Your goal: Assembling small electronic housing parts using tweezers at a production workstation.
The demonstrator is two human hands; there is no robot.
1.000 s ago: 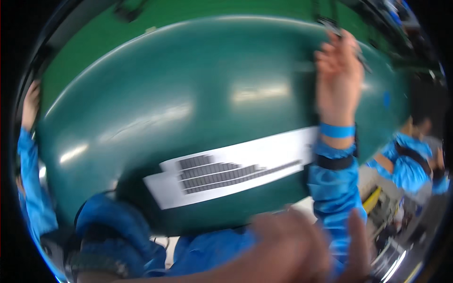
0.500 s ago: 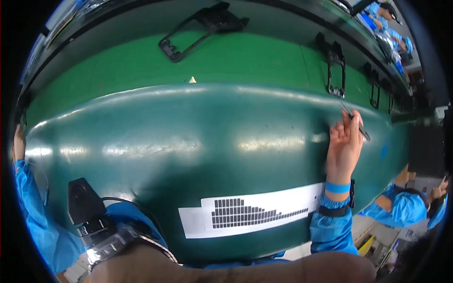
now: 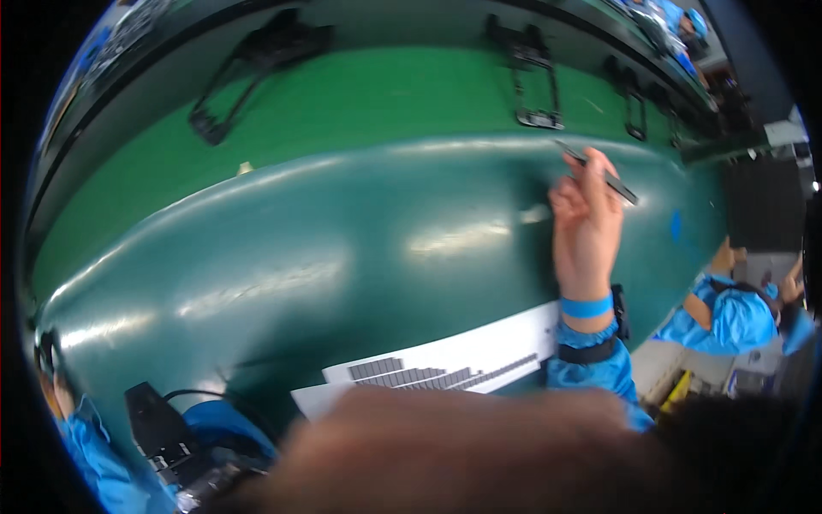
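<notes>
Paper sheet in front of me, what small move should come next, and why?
Perhaps ease your left hand aside: it seems to be the blurred shape close to the camera that hides part of the paper sheet, while your right hand holds a slim dark tool beyond the sheet.

Glare streaks the green tabletop (image 3: 385,283) (bowed by the fisheye), and the near foreground blurs.

The right forearm (image 3: 591,370) rises from the lower right, its wrist (image 3: 587,323) nearly straight. The right hand (image 3: 586,227) seems turned palm up, its fingers (image 3: 562,199) curled inward in a pinch. The left hand (image 3: 462,441) appears blurred close to the camera, its pose unreadable.
</notes>
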